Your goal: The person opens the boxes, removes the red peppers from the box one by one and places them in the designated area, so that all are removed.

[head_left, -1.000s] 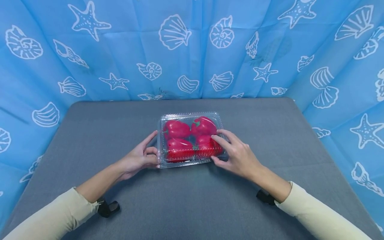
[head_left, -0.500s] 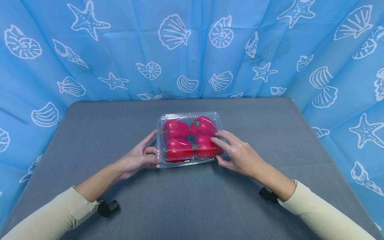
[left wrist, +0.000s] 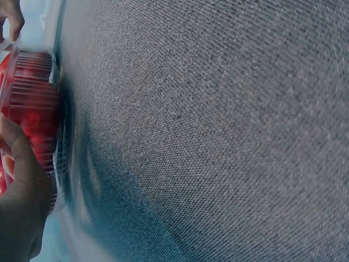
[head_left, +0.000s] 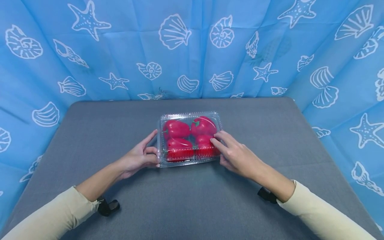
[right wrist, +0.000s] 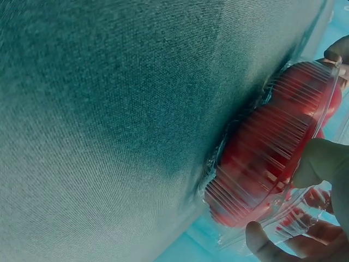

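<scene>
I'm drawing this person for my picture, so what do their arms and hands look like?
The left sleeve and right sleeve are plain cream, a bit wrinkled. Near their ends peek a left black gadget and a right black gadget. The left hand and right hand wear no gloves, and no rings show.

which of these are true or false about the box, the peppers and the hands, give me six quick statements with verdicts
1. Four red peppers show inside the clear container. True.
2. The left hand touches the container's left edge. True.
3. Nothing touches the container's right side. False: the right hand does.
4. One pepper lies outside the container. False: all four are inside.
5. The curtain carries white shells and starfish. True.
6. The work surface is striped yellow. False: the tabletop is plain grey.
</scene>
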The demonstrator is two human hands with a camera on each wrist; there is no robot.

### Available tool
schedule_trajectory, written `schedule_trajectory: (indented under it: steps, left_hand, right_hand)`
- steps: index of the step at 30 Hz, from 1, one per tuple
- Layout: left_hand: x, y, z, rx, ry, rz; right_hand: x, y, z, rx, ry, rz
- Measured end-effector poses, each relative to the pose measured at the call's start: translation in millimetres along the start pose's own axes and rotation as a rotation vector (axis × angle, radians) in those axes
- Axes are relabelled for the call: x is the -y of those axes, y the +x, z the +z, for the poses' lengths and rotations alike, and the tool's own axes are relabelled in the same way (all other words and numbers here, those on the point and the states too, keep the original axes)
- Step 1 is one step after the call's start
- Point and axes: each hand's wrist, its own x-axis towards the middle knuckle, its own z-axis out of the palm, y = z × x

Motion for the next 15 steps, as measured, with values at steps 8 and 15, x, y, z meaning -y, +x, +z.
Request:
schedule_trajectory:
  steps: [8,15]
  left_hand:
    - [-0.3,0.8,0.2,-0.021,0.006,-0.018]
    - [-0.5,0.7,0.4,-0.024,0.007,-0.025]
  right_hand:
    - [5.1,0.3,-1.9,0.054,-0.031,0.003]
    - [8.6,1.9,-3.7,0.089,-0.08,-0.006]
